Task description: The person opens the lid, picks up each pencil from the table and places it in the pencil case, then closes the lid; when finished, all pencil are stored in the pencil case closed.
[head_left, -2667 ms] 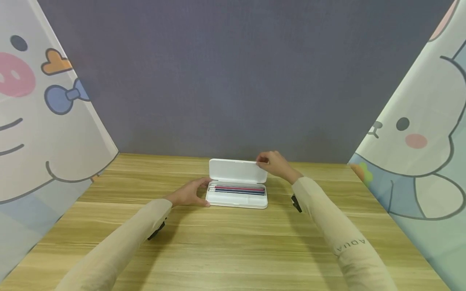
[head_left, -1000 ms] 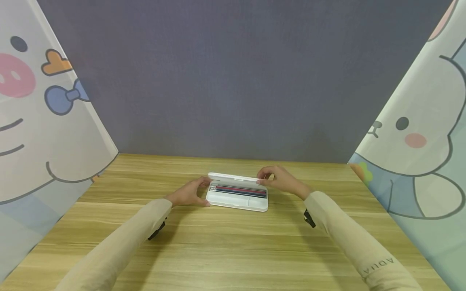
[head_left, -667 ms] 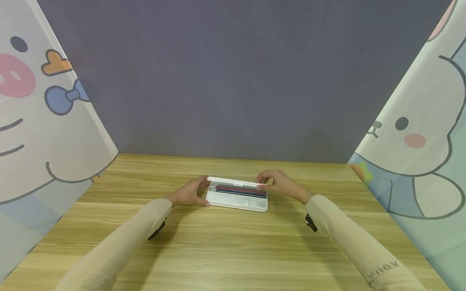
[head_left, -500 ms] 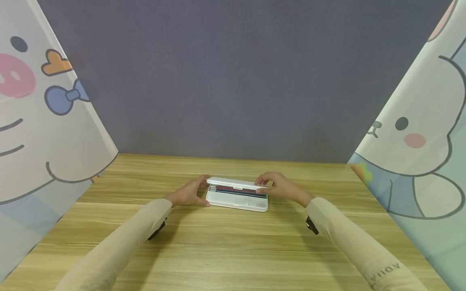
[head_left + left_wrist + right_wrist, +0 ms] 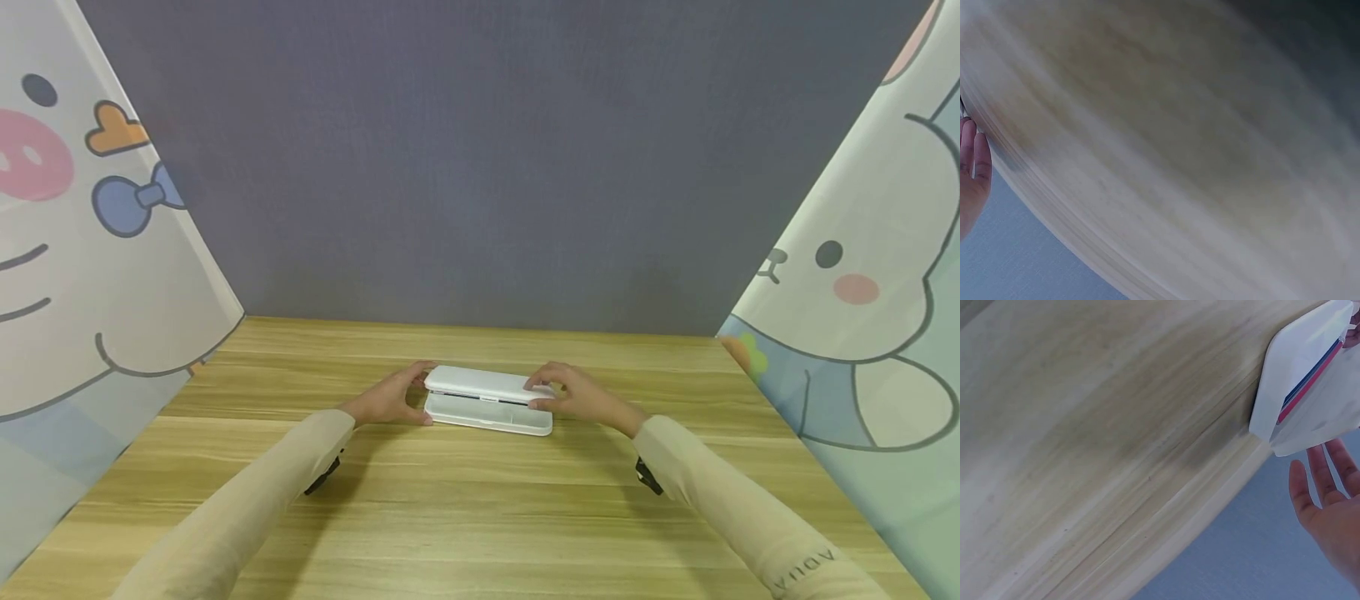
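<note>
A white pencil case (image 5: pixel 461 410) lies on the wooden table, its hinged lid (image 5: pixel 480 382) tipped well down over the back half of the tray. Red and dark blue pencils (image 5: pixel 1309 384) show under the lid in the right wrist view; from the head view only a dark strip of them is visible. My left hand (image 5: pixel 388 398) holds the case's left end, thumb at the front corner and fingers toward the back. At the right end, my right hand (image 5: pixel 581 397) holds the lid, fingers on top and thumb at its front edge.
The wooden table (image 5: pixel 480 517) stretches around the case. A dark grey panel (image 5: pixel 480 167) stands behind it. Cartoon-printed cloths flank both sides, with a pig (image 5: pixel 60 250) at left and a rabbit (image 5: pixel 885 250) at right.
The lid has swung from upright forward and down, covering the pencils from the head view. My right hand has come down with it; the left hand stays on the case's left end.
</note>
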The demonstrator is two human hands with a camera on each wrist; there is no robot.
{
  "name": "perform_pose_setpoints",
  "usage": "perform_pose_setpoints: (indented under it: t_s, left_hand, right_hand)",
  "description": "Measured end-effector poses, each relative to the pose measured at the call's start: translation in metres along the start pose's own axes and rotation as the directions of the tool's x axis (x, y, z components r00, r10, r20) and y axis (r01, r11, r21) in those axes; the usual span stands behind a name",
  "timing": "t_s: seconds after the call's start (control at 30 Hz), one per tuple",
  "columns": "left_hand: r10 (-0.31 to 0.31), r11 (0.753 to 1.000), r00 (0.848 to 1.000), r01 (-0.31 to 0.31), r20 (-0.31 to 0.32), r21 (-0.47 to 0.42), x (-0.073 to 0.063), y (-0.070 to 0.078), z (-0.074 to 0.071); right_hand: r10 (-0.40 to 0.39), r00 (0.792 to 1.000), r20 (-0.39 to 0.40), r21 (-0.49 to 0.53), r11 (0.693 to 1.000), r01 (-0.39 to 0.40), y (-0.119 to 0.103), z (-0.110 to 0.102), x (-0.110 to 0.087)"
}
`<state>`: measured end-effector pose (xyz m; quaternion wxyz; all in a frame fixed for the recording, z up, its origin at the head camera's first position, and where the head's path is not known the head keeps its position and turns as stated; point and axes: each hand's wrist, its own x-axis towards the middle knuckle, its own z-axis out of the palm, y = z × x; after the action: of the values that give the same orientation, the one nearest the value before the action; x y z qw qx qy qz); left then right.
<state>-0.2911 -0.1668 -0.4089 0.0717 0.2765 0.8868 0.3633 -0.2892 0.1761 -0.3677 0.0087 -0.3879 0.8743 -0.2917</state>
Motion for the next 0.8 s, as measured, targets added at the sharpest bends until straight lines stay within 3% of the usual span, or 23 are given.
perform_pose_setpoints:
  t_s: [0.2, 0.43, 0.8]
  left_hand:
    - [0.024, 1.000, 1.000, -0.024, 0.001, -0.015, 0.000, -0.002, 0.000]
    - [0.053, 0.998, 0.999, -0.053, 0.000, -0.028, 0.001, 0.000, 0.000]
    - [0.067, 0.998, 0.998, -0.067, -0.001, -0.021, 0.000, 0.003, 0.001]
  right_hand:
    - [-0.013, 1.000, 0.022, 0.013, 1.000, 0.013, -0.001, 0.001, -0.002]
    - [0.002, 1.000, 0.017, -0.076, 0.997, 0.000, -0.002, 0.007, -0.003]
    - [0.171, 0.984, 0.045, -0.156, 0.974, -0.163, -0.001, 0.014, -0.001]
